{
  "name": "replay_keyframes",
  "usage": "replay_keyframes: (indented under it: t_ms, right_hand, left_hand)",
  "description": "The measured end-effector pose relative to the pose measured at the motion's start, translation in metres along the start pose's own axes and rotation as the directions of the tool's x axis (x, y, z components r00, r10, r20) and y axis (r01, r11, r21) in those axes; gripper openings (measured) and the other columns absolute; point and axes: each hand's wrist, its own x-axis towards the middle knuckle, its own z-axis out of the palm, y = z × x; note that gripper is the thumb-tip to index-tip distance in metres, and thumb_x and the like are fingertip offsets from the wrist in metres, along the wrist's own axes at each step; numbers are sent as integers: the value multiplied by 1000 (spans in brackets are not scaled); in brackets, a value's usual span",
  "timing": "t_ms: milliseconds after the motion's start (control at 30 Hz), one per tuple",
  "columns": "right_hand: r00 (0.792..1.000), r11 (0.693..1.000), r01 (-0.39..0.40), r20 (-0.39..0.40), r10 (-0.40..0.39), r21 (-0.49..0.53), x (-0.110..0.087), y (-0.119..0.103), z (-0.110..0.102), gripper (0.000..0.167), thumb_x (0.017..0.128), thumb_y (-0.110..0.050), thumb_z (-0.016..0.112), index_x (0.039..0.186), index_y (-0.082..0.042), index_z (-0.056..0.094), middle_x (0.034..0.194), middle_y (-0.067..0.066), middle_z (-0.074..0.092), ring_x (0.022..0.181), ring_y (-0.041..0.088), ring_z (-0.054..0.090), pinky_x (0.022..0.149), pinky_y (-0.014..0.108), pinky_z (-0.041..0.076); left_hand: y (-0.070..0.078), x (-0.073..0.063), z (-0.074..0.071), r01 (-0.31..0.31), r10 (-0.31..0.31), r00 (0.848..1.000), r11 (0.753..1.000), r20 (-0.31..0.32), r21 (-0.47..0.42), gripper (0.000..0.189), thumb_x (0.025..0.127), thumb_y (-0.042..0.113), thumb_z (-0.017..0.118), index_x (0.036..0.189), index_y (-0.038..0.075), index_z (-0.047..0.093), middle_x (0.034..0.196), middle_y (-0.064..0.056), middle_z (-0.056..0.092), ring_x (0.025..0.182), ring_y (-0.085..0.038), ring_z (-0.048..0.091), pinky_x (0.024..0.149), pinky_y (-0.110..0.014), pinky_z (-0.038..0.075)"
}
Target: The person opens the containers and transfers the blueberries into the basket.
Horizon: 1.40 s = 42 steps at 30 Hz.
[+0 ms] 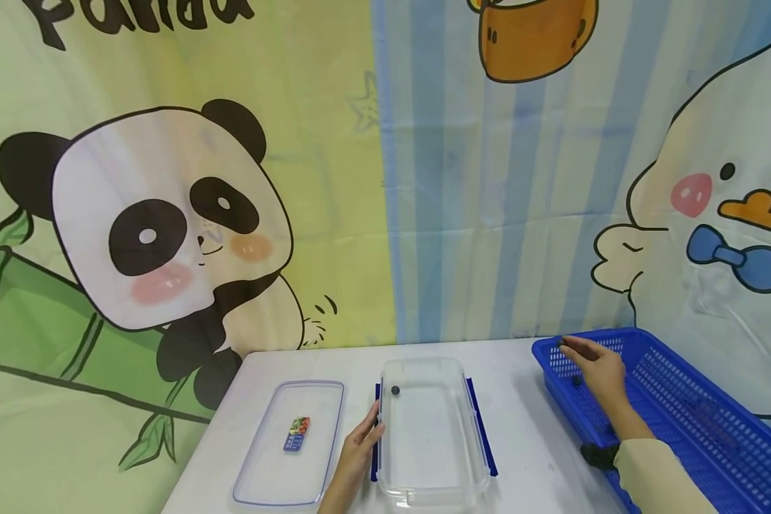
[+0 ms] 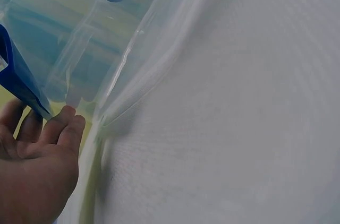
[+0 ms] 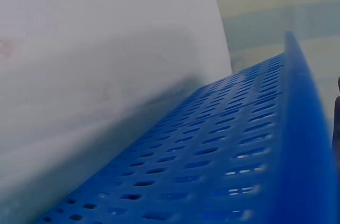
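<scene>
In the head view, the right hand (image 1: 597, 371) pinches a small dark ball (image 1: 560, 343) between thumb and fingertips, over the far left rim of the blue basket (image 1: 700, 385). The left hand (image 1: 358, 446) rests at the left side of a clear plastic container (image 1: 433, 435) with blue side latches. The left wrist view shows its fingertips (image 2: 66, 115) touching the container near a hanging latch (image 2: 21, 75). A dark ball (image 1: 395, 390) sits in the container's far left corner. The right wrist view shows the basket's slotted side (image 3: 212, 144), but not the hand.
A clear lid (image 1: 289, 383) with a colourful label lies left of the container on the white table (image 1: 514, 421). Inside the basket, near its left wall, is another dark round thing (image 1: 577, 380). A printed curtain (image 1: 334, 214) hangs behind the table.
</scene>
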Motion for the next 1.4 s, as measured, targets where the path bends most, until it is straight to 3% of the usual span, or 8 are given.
replay_keyframes:
  t_ms: [300, 467, 567, 700, 900, 1067, 1200, 1400]
  right_hand:
    - [994, 999, -13, 106, 17, -38, 4, -4, -22, 41, 88, -31, 63, 116, -2, 63, 106, 9, 67, 85, -14, 49, 68, 7, 42]
    - [994, 999, -20, 109, 24, -37, 10, -6, -34, 45, 87, -35, 62, 117, -1, 62, 101, -9, 64, 86, -13, 49, 69, 9, 42]
    - [993, 997, -37, 112, 44, -69, 11, -2, -44, 46, 87, -37, 61, 117, -1, 62, 99, -16, 61, 85, -15, 47, 77, 25, 48]
    - [985, 991, -66, 148, 83, -117, 7, 10, -56, 48, 88, -38, 61, 118, -1, 61, 105, -2, 65, 82, -19, 43, 81, 52, 45]
    - [954, 985, -70, 279, 112, -155, -1, 27, -71, 47, 90, -35, 58, 119, 2, 59, 117, 25, 58, 81, -21, 39, 81, 58, 43]
    - [922, 983, -90, 359, 144, -161, -8, 38, -75, 48, 90, -34, 59, 118, 5, 59, 118, 26, 57, 100, 18, 57, 83, 61, 40]
    - [899, 980, -131, 399, 180, -149, -12, 49, -73, 47, 89, -32, 61, 117, 5, 60, 116, 24, 59, 109, 43, 50, 85, 64, 38]
    - [880, 977, -178, 426, 211, -116, -17, 69, -70, 40, 87, -23, 64, 114, 6, 61, 111, 21, 63, 88, 1, 58, 87, 62, 39]
  left_hand:
    - [-3, 3, 0, -11, 12, 1000, 999, 4, -32, 53, 92, 13, 56, 139, 0, 34, 147, -10, 24, 137, -30, 14, 108, -37, 15]
    - [-3, 4, -1, -30, 30, 1000, 998, -1, -48, 53, 91, 11, 56, 138, -1, 33, 147, -12, 24, 137, -30, 14, 108, -36, 15]
    - [-4, 4, 0, -26, 26, 1000, 998, 0, -56, 52, 91, 9, 55, 138, 0, 34, 147, -11, 24, 137, -29, 14, 108, -35, 16]
    - [-4, 4, 0, -19, 18, 1000, 999, -9, -50, 52, 91, 8, 55, 138, -1, 34, 147, -11, 25, 137, -28, 16, 108, -33, 17]
    - [-3, 3, -1, -14, 14, 1000, 998, -10, -56, 51, 92, 8, 54, 138, -1, 34, 147, -11, 25, 137, -28, 16, 107, -31, 17]
    - [-2, 2, -1, -12, 12, 1000, 998, 0, -60, 53, 92, 10, 55, 139, 0, 33, 148, -10, 24, 137, -28, 14, 107, -28, 18]
    - [-2, 1, -2, -6, 6, 1000, 999, 4, -50, 54, 92, 13, 56, 139, 1, 33, 148, -9, 24, 137, -27, 13, 107, -27, 18]
    - [-1, 1, 0, -6, 6, 1000, 999, 10, -54, 54, 92, 12, 55, 140, 0, 32, 149, -10, 22, 137, -28, 12, 107, -29, 17]
